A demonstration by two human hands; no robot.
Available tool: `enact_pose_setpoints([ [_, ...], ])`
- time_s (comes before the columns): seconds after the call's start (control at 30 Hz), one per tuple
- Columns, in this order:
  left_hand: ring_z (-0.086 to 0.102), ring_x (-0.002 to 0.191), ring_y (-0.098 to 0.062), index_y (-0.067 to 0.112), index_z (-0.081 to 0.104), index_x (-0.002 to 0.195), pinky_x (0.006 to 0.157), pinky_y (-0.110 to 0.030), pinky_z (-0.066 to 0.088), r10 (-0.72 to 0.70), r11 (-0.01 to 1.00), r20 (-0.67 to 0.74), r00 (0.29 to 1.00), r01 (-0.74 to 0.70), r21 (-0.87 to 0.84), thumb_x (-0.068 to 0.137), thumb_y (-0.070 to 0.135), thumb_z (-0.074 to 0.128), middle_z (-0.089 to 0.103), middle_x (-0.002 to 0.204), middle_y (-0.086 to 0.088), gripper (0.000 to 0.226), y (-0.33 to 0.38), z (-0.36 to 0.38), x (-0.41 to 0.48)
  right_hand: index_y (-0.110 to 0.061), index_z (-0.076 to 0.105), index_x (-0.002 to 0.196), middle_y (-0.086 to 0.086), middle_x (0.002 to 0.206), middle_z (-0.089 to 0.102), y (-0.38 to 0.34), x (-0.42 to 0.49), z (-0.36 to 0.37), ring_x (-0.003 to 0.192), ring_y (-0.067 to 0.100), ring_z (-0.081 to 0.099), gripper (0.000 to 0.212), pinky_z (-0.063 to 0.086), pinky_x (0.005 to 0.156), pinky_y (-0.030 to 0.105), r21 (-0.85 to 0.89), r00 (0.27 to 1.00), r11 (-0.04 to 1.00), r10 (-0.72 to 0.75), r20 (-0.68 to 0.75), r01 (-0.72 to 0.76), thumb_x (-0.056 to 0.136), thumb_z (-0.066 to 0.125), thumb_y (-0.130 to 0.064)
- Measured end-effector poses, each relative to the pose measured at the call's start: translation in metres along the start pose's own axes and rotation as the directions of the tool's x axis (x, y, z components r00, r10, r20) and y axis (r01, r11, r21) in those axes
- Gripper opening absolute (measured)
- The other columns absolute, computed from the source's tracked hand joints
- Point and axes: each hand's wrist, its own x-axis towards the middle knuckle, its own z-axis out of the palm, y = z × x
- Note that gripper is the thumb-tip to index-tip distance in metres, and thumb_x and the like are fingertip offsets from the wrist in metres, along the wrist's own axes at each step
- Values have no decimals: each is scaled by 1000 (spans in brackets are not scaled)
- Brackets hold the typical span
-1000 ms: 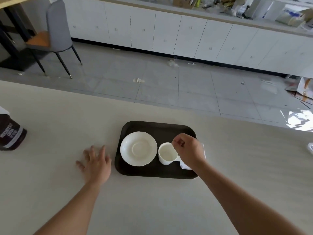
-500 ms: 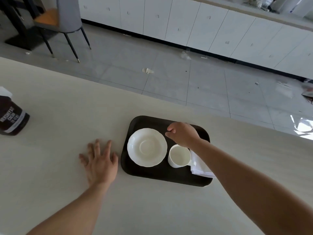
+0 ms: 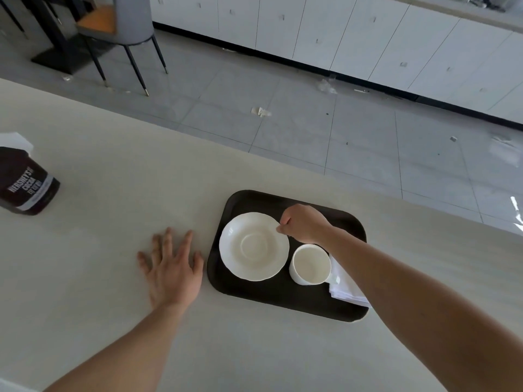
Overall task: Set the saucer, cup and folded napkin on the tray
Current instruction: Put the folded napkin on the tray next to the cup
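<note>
A dark brown tray (image 3: 285, 299) lies on the pale table. On its left half sits a white saucer (image 3: 254, 246). A white cup (image 3: 310, 264) stands upright to the right of the saucer, empty. A folded white napkin (image 3: 343, 288) lies at the tray's right edge, partly under my forearm and touching the cup's handle. My right hand (image 3: 304, 223) reaches over the tray, its curled fingers pinching the saucer's far right rim. My left hand (image 3: 172, 268) rests flat on the table just left of the tray, fingers spread.
A dark Hershey's cocoa container (image 3: 24, 183) stands at the table's left edge. Beyond the table's far edge are a tiled floor, a grey chair (image 3: 124, 26) and white cabinets (image 3: 353, 38).
My right hand left the cup and moved left and forward to the saucer's rim. The camera tipped down and shifted left. My left hand stayed flat.
</note>
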Motion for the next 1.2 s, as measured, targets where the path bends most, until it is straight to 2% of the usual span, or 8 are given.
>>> enact_pose_setpoints([
  [0.1, 19, 147, -32, 36, 40, 142, 116, -60, 9, 6, 1000, 1, 1000, -6, 7, 89, 46, 40, 31, 157, -8, 54, 0, -1, 0, -17, 71, 98, -2, 89, 70, -1, 3, 1, 86, 22, 66, 18, 55, 81, 38, 33, 1000, 999, -4, 1, 4, 89, 66, -33],
  [0.2, 19, 147, -32, 37, 41, 142, 117, -60, 10, 1, 1000, 0, 1000, -1, 10, 91, 43, 48, 32, 157, -7, 53, 0, 0, 0, -20, 71, 96, -5, 61, 69, -1, 6, 4, 60, 11, 67, 11, 54, 68, 30, 100, 1000, 995, -4, -6, 4, 89, 66, -24],
  [0.3, 19, 147, -31, 37, 41, 142, 117, -60, 11, -5, 1000, 1, 1000, 5, 14, 90, 43, 50, 31, 157, -7, 53, 0, 1, 0, -20, 72, 90, -1, 55, 71, 1, 7, 7, 44, 7, 65, 8, 50, 56, 25, 163, 1000, 987, 12, -19, -9, 89, 64, -19],
  [0.47, 18, 147, -31, 38, 39, 143, 117, -60, 10, -3, 1000, -2, 1000, 3, 25, 91, 45, 46, 31, 157, -6, 52, -1, 2, 0, -17, 72, 90, 5, 63, 73, 4, 7, 3, 53, 17, 69, 10, 57, 63, 27, 235, 996, 972, 32, -77, -13, 91, 62, -15],
  [0.63, 17, 148, -30, 39, 38, 143, 118, -59, 9, -5, 999, -2, 1000, 5, 33, 89, 48, 38, 30, 157, -6, 54, -1, 3, 1, -11, 74, 93, 13, 68, 74, 4, 12, -3, 65, 29, 71, 16, 61, 72, 41, 320, 989, 946, 94, -110, -55, 90, 58, -10],
  [0.8, 19, 147, -30, 39, 40, 142, 117, -59, 11, -5, 999, -12, 1000, 5, 41, 87, 50, 34, 31, 157, -5, 56, -1, 3, 1, -8, 72, 88, 16, 69, 74, 2, 17, -3, 69, 33, 72, 17, 62, 75, 47, 416, 972, 900, 195, -128, -126, 87, 55, -6],
  [1.07, 19, 147, -29, 39, 40, 142, 117, -59, 12, -9, 999, -7, 1000, 10, 44, 87, 49, 36, 32, 156, -5, 55, -1, 3, 0, -17, 71, 79, 7, 63, 70, -2, 21, 0, 69, 30, 69, 18, 61, 73, 44, 451, 959, 882, 233, -160, -139, 87, 55, -11],
  [1.2, 20, 147, -30, 39, 41, 141, 117, -59, 12, -11, 999, -8, 1000, 12, 42, 87, 49, 36, 33, 156, -5, 56, -1, 4, 0, -10, 70, 80, 11, 68, 72, -4, 23, -2, 71, 33, 70, 18, 60, 71, 45, 436, 959, 889, 232, -164, -141, 86, 54, -10],
])
